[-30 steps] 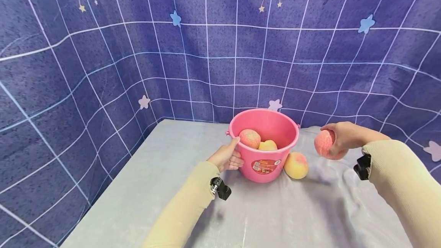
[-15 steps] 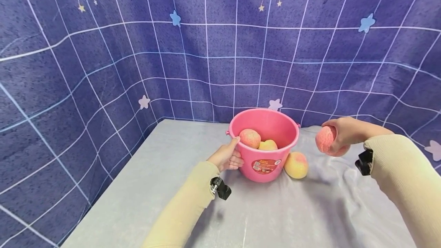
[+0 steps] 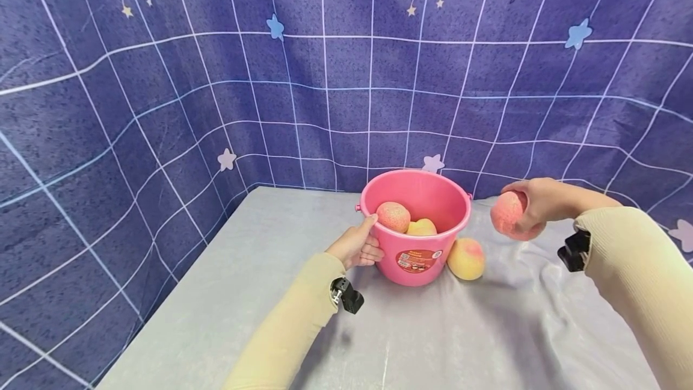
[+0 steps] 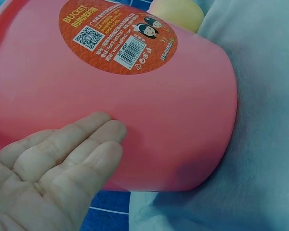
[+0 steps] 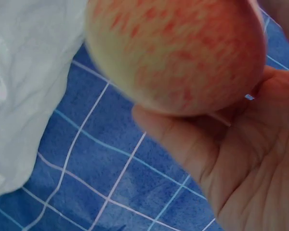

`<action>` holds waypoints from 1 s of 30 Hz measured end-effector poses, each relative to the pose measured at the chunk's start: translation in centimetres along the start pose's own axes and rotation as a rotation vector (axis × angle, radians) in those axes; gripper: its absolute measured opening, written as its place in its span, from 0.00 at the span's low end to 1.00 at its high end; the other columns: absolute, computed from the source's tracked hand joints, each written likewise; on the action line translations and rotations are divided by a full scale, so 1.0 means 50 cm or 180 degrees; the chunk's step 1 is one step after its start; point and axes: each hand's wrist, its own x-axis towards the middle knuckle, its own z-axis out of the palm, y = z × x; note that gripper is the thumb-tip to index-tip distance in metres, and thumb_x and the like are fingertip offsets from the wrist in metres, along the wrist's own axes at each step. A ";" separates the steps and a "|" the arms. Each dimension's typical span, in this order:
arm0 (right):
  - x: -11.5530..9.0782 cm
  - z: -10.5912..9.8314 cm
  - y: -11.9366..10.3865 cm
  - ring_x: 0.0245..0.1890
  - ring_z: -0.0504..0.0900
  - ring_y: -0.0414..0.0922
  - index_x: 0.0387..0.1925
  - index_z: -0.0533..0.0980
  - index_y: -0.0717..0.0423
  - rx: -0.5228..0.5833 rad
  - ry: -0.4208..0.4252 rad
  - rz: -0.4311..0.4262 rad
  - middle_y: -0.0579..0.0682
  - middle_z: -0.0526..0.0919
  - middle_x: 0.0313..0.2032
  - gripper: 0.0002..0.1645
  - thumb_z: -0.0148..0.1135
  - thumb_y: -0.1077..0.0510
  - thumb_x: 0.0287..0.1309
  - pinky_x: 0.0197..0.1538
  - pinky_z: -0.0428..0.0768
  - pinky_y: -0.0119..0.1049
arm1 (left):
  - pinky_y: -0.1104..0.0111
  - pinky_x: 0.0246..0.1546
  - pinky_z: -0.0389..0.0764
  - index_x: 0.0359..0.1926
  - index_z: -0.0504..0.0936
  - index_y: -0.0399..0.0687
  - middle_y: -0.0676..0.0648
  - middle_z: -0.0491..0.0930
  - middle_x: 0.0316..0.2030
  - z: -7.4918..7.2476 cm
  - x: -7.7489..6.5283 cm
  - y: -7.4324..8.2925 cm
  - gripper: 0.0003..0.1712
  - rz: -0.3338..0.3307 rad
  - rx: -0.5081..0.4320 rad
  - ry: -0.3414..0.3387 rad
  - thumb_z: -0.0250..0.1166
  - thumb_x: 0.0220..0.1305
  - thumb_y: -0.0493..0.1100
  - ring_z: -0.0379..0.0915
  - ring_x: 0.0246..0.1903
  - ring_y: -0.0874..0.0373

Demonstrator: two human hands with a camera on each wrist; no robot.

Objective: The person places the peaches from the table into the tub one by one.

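Observation:
A pink bucket [image 3: 414, 257] with a red oval label stands on the grey cloth. My left hand [image 3: 358, 245] holds its near left side, thumb at the rim and fingers against the outer wall, as the left wrist view also shows. Inside lie a red-speckled peach [image 3: 393, 216] and a yellow peach [image 3: 422, 227]. To the right of the bucket, my right hand [image 3: 544, 200] grips a pinkish-red peach [image 3: 506, 214] above the cloth. The right wrist view shows that speckled peach [image 5: 183, 57] close up, the thumb along its underside.
Another yellow peach [image 3: 467, 259] with a red blush rests on the cloth against the bucket's right side. The grey cloth [image 3: 216, 294] is wrinkled at the right. A blue-purple gridded curtain [image 3: 346, 77] hangs behind and at the left.
My right hand has risen slightly with the peach in it. The left hand and the bucket stay where they were.

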 end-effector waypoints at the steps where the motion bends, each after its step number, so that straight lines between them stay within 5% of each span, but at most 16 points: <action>1: 0.000 0.000 -0.002 0.34 0.77 0.48 0.53 0.72 0.70 0.0024 0.0040 -0.0020 0.54 0.81 0.34 0.45 0.74 0.57 0.25 0.36 0.75 0.40 | 0.49 0.56 0.70 0.54 0.66 0.14 0.22 0.76 0.46 0.000 0.001 0.000 0.48 0.0008 0.0003 -0.0002 0.42 0.69 0.64 0.76 0.49 0.34; 9: -0.004 -0.001 -0.021 0.35 0.78 0.50 0.54 0.72 0.68 0.0074 0.0300 -0.0077 0.56 0.82 0.35 0.46 0.75 0.56 0.26 0.36 0.76 0.43 | 0.49 0.56 0.70 0.54 0.66 0.14 0.22 0.76 0.46 -0.001 0.003 -0.002 0.48 0.0019 0.0009 0.0012 0.42 0.69 0.65 0.76 0.49 0.34; 30: 0.005 -0.006 -0.047 0.33 0.77 0.45 0.54 0.73 0.64 0.0323 0.0434 -0.0177 0.51 0.82 0.34 0.45 0.75 0.57 0.26 0.36 0.75 0.40 | 0.48 0.56 0.70 0.53 0.67 0.14 0.22 0.76 0.46 0.000 0.005 -0.002 0.48 0.0003 0.0009 0.0011 0.42 0.69 0.64 0.76 0.49 0.34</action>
